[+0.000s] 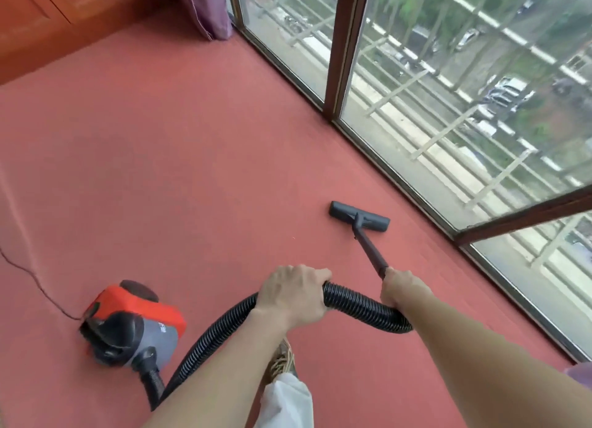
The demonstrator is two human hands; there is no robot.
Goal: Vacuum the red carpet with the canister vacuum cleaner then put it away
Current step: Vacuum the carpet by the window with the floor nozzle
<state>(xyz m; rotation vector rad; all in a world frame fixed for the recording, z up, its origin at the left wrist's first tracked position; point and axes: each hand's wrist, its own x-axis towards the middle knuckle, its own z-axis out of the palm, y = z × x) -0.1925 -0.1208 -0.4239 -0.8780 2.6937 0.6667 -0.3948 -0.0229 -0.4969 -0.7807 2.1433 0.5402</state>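
Both my forearms reach forward, bare. My left hand (293,294) is curled knuckles-up around the hose (352,302) (fingers wrapped over the top); my right hand (404,288) is fisted around the wand (370,248) end.

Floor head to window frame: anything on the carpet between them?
Nothing. In the head view, only bare carpet separates the floor head from the window frame.

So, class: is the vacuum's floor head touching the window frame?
No, the floor head lies flat on the red carpet, with a strip of bare carpet between it and the window frame.
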